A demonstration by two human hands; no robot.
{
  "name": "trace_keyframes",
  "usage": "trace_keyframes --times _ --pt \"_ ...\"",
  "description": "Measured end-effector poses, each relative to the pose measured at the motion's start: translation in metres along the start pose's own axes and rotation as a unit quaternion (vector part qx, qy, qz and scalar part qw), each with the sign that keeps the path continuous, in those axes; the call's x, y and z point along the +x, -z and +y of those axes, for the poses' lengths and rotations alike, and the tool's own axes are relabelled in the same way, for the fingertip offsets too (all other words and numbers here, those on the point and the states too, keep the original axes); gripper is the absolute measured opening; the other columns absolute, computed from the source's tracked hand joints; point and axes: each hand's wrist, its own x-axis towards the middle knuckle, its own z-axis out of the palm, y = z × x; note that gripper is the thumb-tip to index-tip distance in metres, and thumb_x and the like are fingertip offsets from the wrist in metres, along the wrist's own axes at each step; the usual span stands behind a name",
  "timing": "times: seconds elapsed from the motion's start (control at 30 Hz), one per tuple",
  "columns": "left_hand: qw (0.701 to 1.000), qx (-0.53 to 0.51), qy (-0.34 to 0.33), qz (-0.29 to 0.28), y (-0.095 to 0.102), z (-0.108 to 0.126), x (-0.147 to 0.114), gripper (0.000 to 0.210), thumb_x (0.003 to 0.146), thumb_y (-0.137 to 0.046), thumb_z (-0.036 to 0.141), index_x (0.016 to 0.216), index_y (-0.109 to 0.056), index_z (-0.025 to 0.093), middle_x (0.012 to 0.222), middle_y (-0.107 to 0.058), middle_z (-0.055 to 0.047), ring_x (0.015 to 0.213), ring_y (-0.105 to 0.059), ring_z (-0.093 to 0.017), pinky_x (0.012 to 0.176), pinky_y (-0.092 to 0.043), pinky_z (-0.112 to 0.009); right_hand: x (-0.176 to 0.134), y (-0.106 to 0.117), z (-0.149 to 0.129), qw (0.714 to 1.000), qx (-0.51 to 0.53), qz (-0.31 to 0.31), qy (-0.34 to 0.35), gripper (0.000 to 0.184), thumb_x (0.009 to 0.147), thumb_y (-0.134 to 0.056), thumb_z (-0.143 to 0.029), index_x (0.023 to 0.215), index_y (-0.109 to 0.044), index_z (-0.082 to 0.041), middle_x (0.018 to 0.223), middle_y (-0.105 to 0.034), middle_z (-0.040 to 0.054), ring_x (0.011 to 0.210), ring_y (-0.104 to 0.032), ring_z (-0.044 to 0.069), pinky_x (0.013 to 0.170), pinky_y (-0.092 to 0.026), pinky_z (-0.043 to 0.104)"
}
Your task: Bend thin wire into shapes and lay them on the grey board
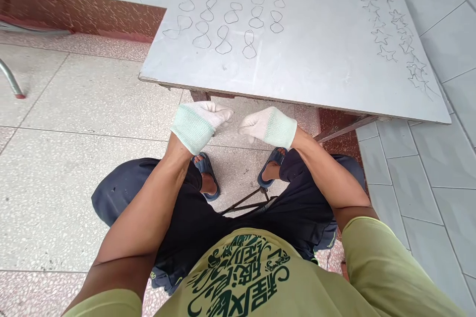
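My left hand [204,118], in a white glove with a pale green cuff, is held in front of the table's near edge with thumb and fingers pinched together. Facing it a short gap away is my right hand [265,126], gloved the same way, its fingers also closed. Whatever either hand grips, if anything, is too thin or hidden to make out. On the grey tabletop [305,64] beyond them lie several thin wire figure-eights [249,44] in columns. Several wire stars [386,52] lie in overlapping rows along the right side.
The table's near edge runs just beyond my hands, with a brown table leg [345,129] below it. Tiled wall [427,168] stands close on the right. A metal chair leg [12,79] is at far left. A black stand [256,200] sits between my feet.
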Motion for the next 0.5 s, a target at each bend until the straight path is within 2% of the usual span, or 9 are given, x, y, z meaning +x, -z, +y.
trace_keyframes --times 0.07,0.13,0.23,0.3,0.37,0.43,0.5 --pt "1.000 0.000 0.007 -0.001 0.005 0.000 0.001 0.042 0.082 -0.097 0.060 0.080 -0.080 0.022 0.072 -0.079 -0.008 0.073 -0.075 -0.024 0.065 -0.056 -0.034 0.002 0.001 0.001 0.991 -0.121 0.031 0.049 0.039 0.109 -0.070 -0.016 0.071 -0.073 -0.023 0.073 -0.073 -0.0014 0.080 -0.070 0.019 0.081 -0.049 0.032" --pt "1.000 -0.003 0.013 0.001 0.007 0.001 0.002 0.043 0.078 -0.099 0.060 0.080 -0.080 0.022 0.077 -0.082 -0.010 0.074 -0.076 -0.025 0.064 -0.056 -0.034 0.007 0.001 0.001 0.959 -0.269 0.031 0.081 0.038 0.108 -0.070 -0.011 0.072 -0.071 -0.023 0.081 -0.077 0.0044 0.090 -0.073 0.025 0.086 -0.049 0.038" --pt "1.000 -0.011 0.008 0.008 0.001 0.004 -0.001 0.042 0.080 -0.097 0.060 0.079 -0.078 0.022 0.080 -0.083 -0.010 0.074 -0.075 -0.023 0.064 -0.055 -0.034 0.015 -0.006 -0.002 0.895 -0.440 0.009 0.071 0.028 0.105 -0.069 -0.005 0.084 -0.081 -0.020 0.098 -0.086 0.0176 0.102 -0.077 0.036 0.092 -0.051 0.047" --pt "1.000 -0.008 -0.004 0.022 -0.008 0.007 -0.004 0.040 0.085 -0.092 0.060 0.080 -0.077 0.023 0.078 -0.081 -0.008 0.075 -0.074 -0.023 0.067 -0.054 -0.035 0.021 -0.015 -0.001 0.875 -0.479 0.027 0.067 0.023 0.106 -0.070 -0.007 0.096 -0.088 -0.016 0.106 -0.088 0.0221 0.108 -0.079 0.039 0.099 -0.053 0.051" --pt "0.998 0.012 -0.015 0.054 -0.016 0.011 -0.008 0.040 0.089 -0.088 0.059 0.079 -0.075 0.023 0.075 -0.078 -0.006 0.075 -0.073 -0.023 0.068 -0.053 -0.036 0.025 -0.026 0.001 0.881 -0.464 0.068 0.067 0.017 0.109 -0.077 -0.018 0.098 -0.090 -0.015 0.109 -0.088 0.0227 0.113 -0.078 0.041 0.107 -0.053 0.054" --pt "0.996 0.033 -0.026 0.078 -0.022 0.015 -0.012 0.040 0.093 -0.085 0.060 0.080 -0.074 0.024 0.073 -0.077 -0.005 0.077 -0.074 -0.024 0.068 -0.053 -0.036 0.027 -0.033 0.003 0.898 -0.425 0.096 0.063 0.023 0.110 -0.083 -0.032 0.095 -0.090 -0.016 0.111 -0.088 0.0229 0.117 -0.077 0.042 0.112 -0.053 0.056" --pt "0.996 0.042 -0.031 0.079 -0.025 0.018 -0.015 0.040 0.097 -0.082 0.061 0.082 -0.075 0.025 0.074 -0.077 -0.004 0.080 -0.075 -0.025 0.069 -0.054 -0.035 0.027 -0.036 0.003 0.924 -0.361 0.113 0.058 0.031 0.109 -0.086 -0.040 0.087 -0.087 -0.018 0.109 -0.087 0.0226 0.121 -0.076 0.044 0.117 -0.053 0.059"
